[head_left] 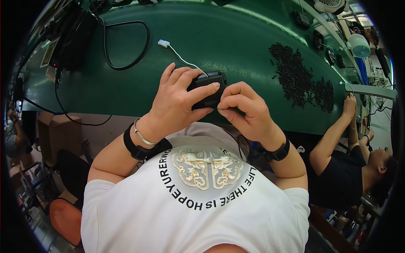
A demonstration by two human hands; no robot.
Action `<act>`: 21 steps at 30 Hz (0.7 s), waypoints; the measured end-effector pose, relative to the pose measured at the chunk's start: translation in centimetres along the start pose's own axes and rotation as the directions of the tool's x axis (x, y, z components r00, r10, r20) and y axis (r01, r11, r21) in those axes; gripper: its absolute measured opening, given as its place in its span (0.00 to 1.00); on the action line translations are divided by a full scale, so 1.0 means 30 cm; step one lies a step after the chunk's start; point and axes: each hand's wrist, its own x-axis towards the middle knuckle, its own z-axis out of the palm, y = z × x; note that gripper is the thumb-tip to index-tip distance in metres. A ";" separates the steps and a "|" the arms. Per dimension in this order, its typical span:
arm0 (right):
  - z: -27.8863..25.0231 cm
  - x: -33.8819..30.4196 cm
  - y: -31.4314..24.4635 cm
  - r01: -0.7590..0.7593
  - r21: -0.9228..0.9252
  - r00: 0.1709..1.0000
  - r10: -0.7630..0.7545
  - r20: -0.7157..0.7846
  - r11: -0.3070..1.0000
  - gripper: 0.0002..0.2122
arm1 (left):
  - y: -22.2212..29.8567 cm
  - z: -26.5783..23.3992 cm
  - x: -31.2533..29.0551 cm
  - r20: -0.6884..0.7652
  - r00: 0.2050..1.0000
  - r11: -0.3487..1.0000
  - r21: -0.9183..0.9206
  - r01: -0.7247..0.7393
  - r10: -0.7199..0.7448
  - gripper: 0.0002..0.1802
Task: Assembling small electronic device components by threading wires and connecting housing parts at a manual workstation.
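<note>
A small black plastic case [216,77] with rounded corners is held over the near edge of the green table. My left hand [176,96] wraps it from the left, its thumb and index finger lying across the near face. A thin white cable [182,60] leaves the case's far side and ends in a white plug [163,43] on the table. At the case's right edge, my right hand [249,110] has thumb and index finger pinched together. Whatever sits between those fingertips, if anything, is hidden or too small to name.
On the green table [236,42], a heap of small black parts [295,76] lies to the right. A thick black cable [147,38] loops at the far left, beside a black box [74,38]. A co-worker [346,168] sits at the right. An orange chair [65,219] stands lower left.
</note>
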 end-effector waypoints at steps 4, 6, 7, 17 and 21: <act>0.072 0.015 0.014 0.180 -0.203 0.982 -0.189 -0.028 0.963 0.07 | -0.003 0.010 -0.001 -0.031 0.999 1.000 0.015 -0.011 0.011 0.30; 0.086 0.027 0.023 0.217 -0.332 0.970 -0.241 -0.033 0.918 0.08 | -0.006 0.015 -0.005 -0.039 0.999 1.000 0.017 -0.012 0.013 0.29; 0.089 0.030 0.022 0.221 -0.329 0.970 -0.243 -0.026 0.918 0.08 | -0.007 0.016 -0.005 -0.043 0.999 1.000 0.019 -0.006 0.007 0.29; 0.082 0.039 -0.001 0.236 -0.441 0.966 -0.257 0.011 0.866 0.09 | -0.006 0.015 -0.004 -0.044 0.999 1.000 0.016 -0.006 0.007 0.28; 0.083 0.032 -0.007 0.216 -0.467 0.969 -0.247 -0.006 0.858 0.09 | -0.006 0.023 0.002 -0.041 0.999 1.000 0.017 -0.022 0.023 0.29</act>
